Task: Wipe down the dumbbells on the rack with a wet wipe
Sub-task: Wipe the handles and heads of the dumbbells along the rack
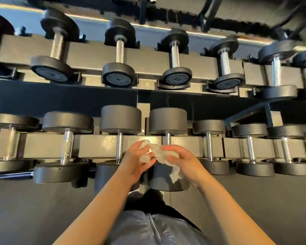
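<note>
Dumbbells partly hidden behind left hand and right hand, both pinching crumpled wipe.

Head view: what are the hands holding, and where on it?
Both hands hold one crumpled wet wipe. The left hand grips its left end, the right hand its right part; a loose tail hangs below.

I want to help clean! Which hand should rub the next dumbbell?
Probably the right hand: it holds the wet wipe beside the dumbbell handle just behind it. The left hand grips the wipe's other end, farther away.
</note>
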